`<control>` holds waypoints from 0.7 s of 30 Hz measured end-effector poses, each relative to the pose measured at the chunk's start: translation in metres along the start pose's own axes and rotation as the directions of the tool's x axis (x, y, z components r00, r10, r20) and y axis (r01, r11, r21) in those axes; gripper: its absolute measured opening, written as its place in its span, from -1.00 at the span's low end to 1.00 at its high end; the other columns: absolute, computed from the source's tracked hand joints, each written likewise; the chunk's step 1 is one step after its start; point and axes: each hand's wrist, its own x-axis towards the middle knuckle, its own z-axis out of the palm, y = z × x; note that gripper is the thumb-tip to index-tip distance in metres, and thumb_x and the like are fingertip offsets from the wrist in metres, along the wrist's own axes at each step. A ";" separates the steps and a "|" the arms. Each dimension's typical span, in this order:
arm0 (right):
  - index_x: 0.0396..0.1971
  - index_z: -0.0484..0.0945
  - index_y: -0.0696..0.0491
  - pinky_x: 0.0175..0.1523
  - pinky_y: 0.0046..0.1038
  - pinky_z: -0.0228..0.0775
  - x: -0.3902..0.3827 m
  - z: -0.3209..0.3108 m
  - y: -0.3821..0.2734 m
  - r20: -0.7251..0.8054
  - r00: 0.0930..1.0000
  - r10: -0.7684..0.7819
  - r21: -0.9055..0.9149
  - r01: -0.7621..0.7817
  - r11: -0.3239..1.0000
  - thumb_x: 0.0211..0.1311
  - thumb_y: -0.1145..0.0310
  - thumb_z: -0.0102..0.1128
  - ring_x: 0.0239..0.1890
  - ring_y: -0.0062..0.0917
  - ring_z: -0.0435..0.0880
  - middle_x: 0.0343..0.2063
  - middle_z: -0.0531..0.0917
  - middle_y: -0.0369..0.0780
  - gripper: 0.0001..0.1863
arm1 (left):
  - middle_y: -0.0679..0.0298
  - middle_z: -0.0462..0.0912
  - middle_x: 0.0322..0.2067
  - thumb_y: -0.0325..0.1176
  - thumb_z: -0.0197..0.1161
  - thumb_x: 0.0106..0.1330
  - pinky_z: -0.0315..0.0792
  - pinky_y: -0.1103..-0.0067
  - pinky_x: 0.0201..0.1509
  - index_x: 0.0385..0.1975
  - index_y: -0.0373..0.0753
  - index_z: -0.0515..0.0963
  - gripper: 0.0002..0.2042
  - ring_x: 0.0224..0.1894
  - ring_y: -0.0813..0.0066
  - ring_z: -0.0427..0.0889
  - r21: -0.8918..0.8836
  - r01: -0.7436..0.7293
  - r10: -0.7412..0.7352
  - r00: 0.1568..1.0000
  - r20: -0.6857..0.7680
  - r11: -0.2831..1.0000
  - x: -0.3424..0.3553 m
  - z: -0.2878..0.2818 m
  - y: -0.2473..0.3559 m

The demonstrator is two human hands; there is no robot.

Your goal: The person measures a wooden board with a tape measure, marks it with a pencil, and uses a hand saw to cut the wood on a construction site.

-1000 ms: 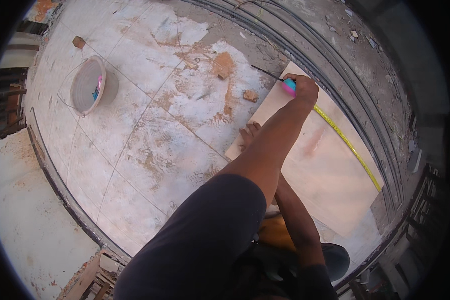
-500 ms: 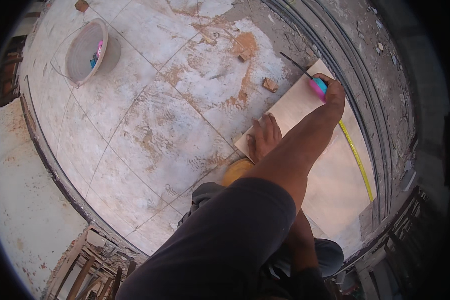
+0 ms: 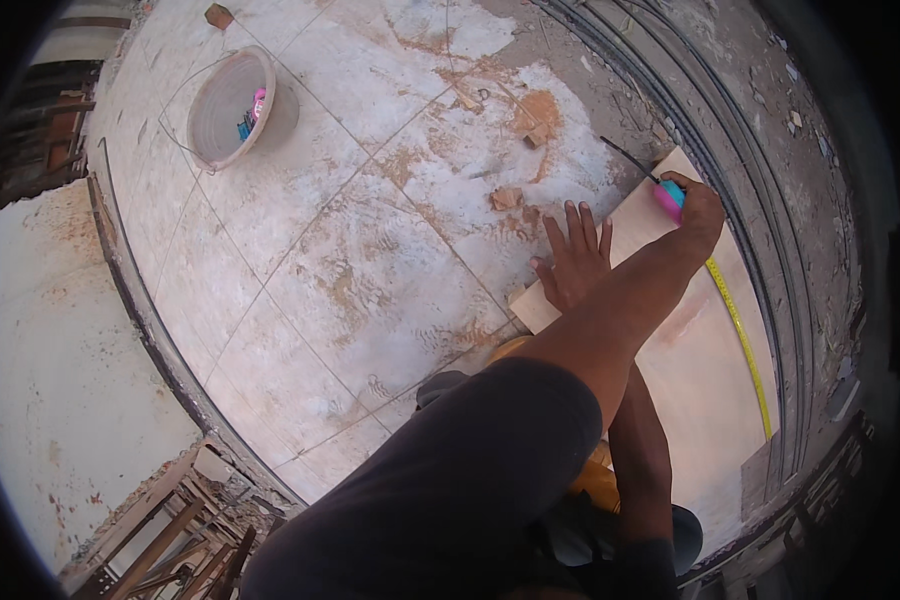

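Left grip point(image 3: 698, 215) holding tape measure point(image 3: 669, 201), blade point(image 3: 740, 322) pointing lower right (long axis bowed); right grip point(image 3: 576, 258) spread.

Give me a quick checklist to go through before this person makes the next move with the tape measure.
1. Tape measure in hand: ok, the left hand grips its case.
2. Yellow strip pulled out along the pale panel: ok.
3. Strip's far end caught on the panel's edge: cannot tell, too small to see.
4. Right hand pressing the panel down: cannot tell; it is spread at the panel's edge, but pressure doesn't show.
5. Arms uncrossed: not ok, the left forearm crosses above the right forearm.
6. Bucket away from the panel: ok, it stands well apart.
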 end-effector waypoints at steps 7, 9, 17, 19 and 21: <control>0.05 0.46 0.08 0.41 -0.18 0.10 -0.116 -0.056 0.039 0.185 0.934 -0.305 0.106 0.290 0.951 0.24 0.19 0.17 0.32 -0.24 0.30 0.16 0.46 -0.07 -0.57 | 0.12 0.74 -0.25 -0.32 0.22 0.19 0.40 -0.26 -0.08 -0.23 -0.15 0.73 -0.78 -0.13 0.08 0.72 0.118 -0.100 0.122 0.972 -0.202 0.988 0.004 0.015 0.008; 0.03 0.48 0.07 0.35 -0.21 0.20 -0.162 -0.094 0.073 0.391 0.909 -0.147 0.073 0.129 0.989 0.23 0.18 0.21 0.27 -0.25 0.37 0.12 0.49 -0.09 -0.57 | 0.10 0.74 -0.28 -0.35 0.22 0.18 0.47 -0.17 -0.13 -0.25 -0.12 0.73 -0.80 -0.17 0.06 0.73 0.190 -0.128 0.173 0.954 -0.244 0.973 0.005 0.019 0.006; 0.12 0.49 0.00 0.10 -0.26 0.51 -0.417 -0.243 0.141 -0.200 0.606 0.770 -0.329 -0.782 0.530 0.32 0.19 0.19 0.02 -0.23 0.63 0.03 0.60 -0.10 -0.59 | 0.17 0.73 -0.22 -0.34 0.07 0.33 0.59 0.18 -0.22 -0.23 -0.14 0.68 -0.79 -0.18 0.15 0.74 0.489 -0.193 0.304 0.939 -0.159 0.851 0.024 0.034 0.009; 0.08 0.53 0.03 0.05 -0.28 0.51 -0.491 -0.239 0.109 -0.414 0.409 0.813 -0.092 -0.908 0.410 0.34 0.17 0.16 -0.02 -0.27 0.66 -0.02 0.64 -0.09 -0.61 | 0.14 0.68 -0.33 -0.36 0.06 0.31 0.59 0.23 -0.27 -0.32 -0.16 0.61 -0.84 -0.28 0.12 0.73 0.529 -0.303 0.452 0.874 -0.177 0.793 0.020 0.035 0.001; 0.04 0.56 0.05 0.02 -0.30 0.51 -0.557 -0.206 0.060 -0.473 0.145 0.869 0.148 -0.959 0.241 0.34 0.17 0.16 -0.06 -0.28 0.68 -0.05 0.66 -0.09 -0.63 | 0.13 0.66 -0.28 -0.33 0.06 0.33 0.57 0.21 -0.29 -0.31 -0.14 0.57 -0.86 -0.25 0.08 0.70 0.532 -0.364 0.504 0.852 -0.142 0.764 0.020 0.033 -0.005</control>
